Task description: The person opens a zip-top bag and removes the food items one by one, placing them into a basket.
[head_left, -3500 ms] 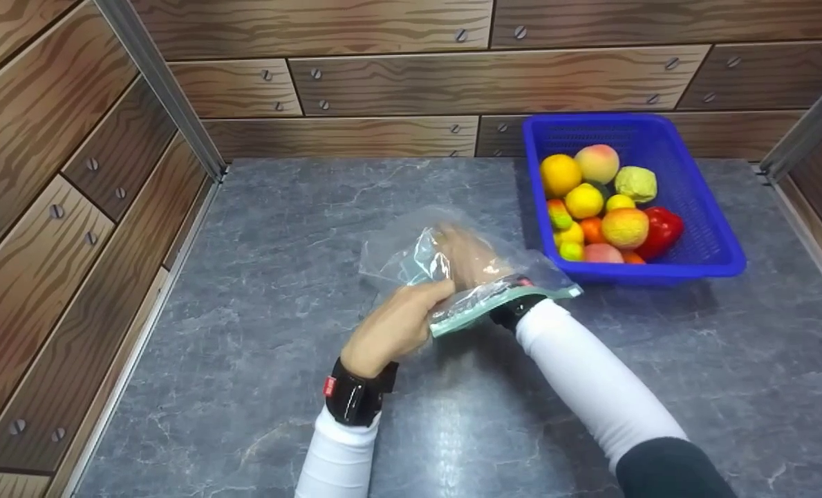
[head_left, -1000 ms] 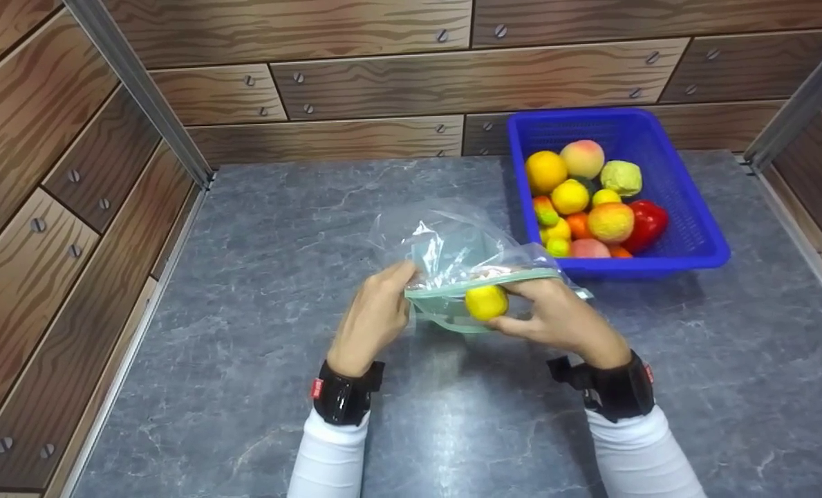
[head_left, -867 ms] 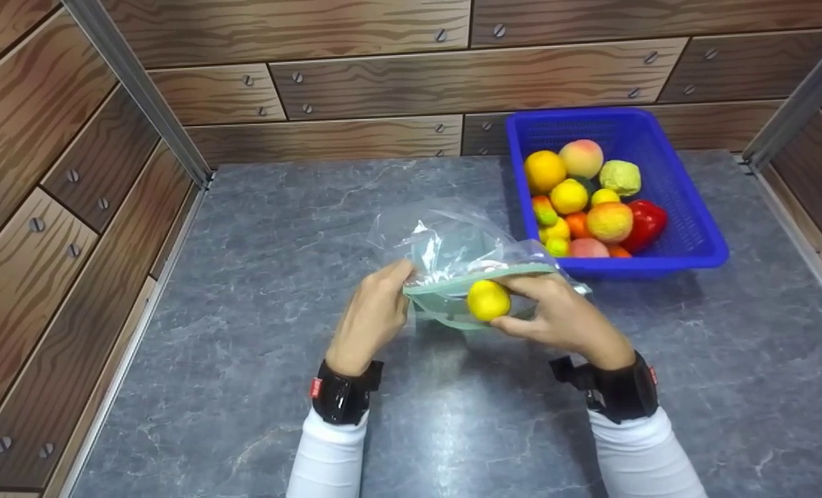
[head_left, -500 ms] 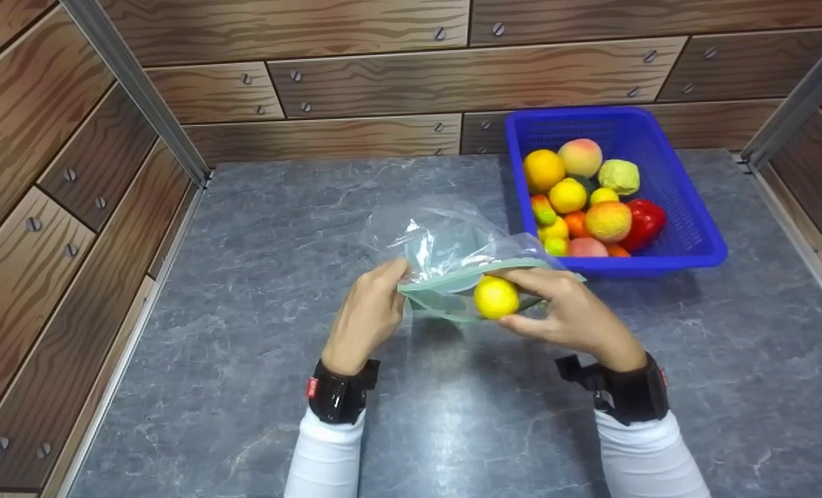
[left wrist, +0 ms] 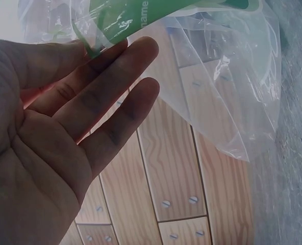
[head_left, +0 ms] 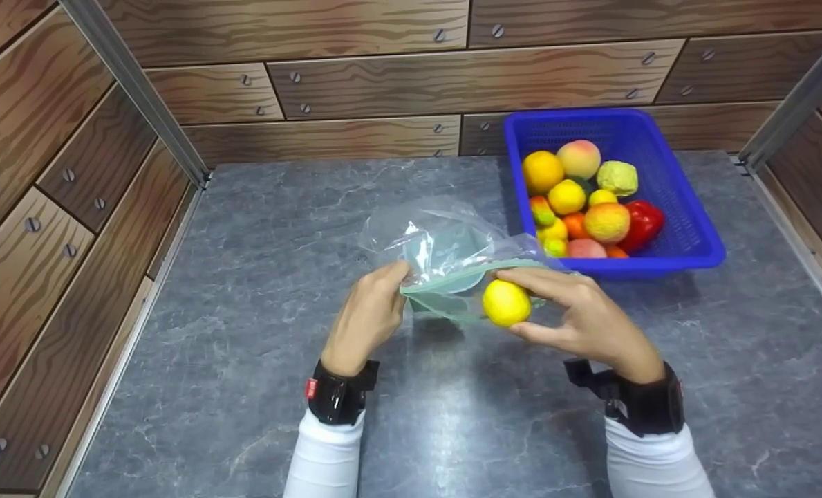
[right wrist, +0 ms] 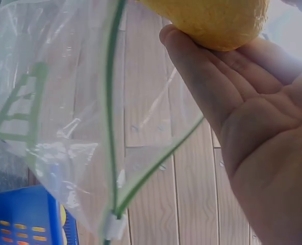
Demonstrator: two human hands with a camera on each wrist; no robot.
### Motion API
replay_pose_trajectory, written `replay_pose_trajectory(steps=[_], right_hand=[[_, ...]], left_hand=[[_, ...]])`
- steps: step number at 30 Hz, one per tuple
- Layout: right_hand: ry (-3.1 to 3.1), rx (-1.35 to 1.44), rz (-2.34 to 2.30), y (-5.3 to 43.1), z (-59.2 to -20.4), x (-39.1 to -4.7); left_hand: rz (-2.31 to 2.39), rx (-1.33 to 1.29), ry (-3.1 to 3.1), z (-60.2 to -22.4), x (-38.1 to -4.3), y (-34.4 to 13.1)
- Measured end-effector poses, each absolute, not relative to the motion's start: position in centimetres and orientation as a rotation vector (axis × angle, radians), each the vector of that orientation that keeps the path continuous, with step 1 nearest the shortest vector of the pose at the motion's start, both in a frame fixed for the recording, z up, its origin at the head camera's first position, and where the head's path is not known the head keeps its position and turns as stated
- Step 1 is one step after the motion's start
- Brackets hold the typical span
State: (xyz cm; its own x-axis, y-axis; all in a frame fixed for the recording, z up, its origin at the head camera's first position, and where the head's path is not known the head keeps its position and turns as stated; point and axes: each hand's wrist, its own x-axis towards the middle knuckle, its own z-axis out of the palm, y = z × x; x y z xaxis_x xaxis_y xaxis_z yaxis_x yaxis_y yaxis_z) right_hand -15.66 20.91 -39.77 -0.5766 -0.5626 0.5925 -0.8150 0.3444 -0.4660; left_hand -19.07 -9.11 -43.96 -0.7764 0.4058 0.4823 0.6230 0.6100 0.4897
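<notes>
A clear zip bag [head_left: 445, 252] with a green-edged mouth hangs just above the grey table, its mouth toward me and partly spread. At the left corner of that mouth, my left hand [head_left: 366, 318] pinches the edge between thumb and forefinger; in the left wrist view the other fingers extend loosely below the green print. My right hand [head_left: 583, 318] holds a yellow lemon [head_left: 507, 303] between thumb and fingers, right at the bag's mouth. From the right wrist view, the lemon [right wrist: 220, 23] rests against the fingers, beside the green zip strip. No fruit shows inside the bag.
At the back right stands a blue plastic basket [head_left: 687, 207] holding several fruits and a red bell pepper [head_left: 642, 225]. Its near left corner is close to the bag. Wood-patterned panels [head_left: 355, 86] close off the back and both sides of the grey table [head_left: 279, 221].
Earlier my right hand was inside the bag; now it is out at the mouth with the lemon. Over the last second, hand and lemon have shifted slightly right. My left hand keeps its pinch.
</notes>
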Motion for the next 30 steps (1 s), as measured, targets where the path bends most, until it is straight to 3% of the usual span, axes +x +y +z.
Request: replay_pose_trajectory(steps=[30], right_hand=[[-2.199,0.98,1.169,24.2,-38.3,-14.4]], left_hand=[[-0.888,-0.86,-2.558,-43.9,-19.0,-8.9]])
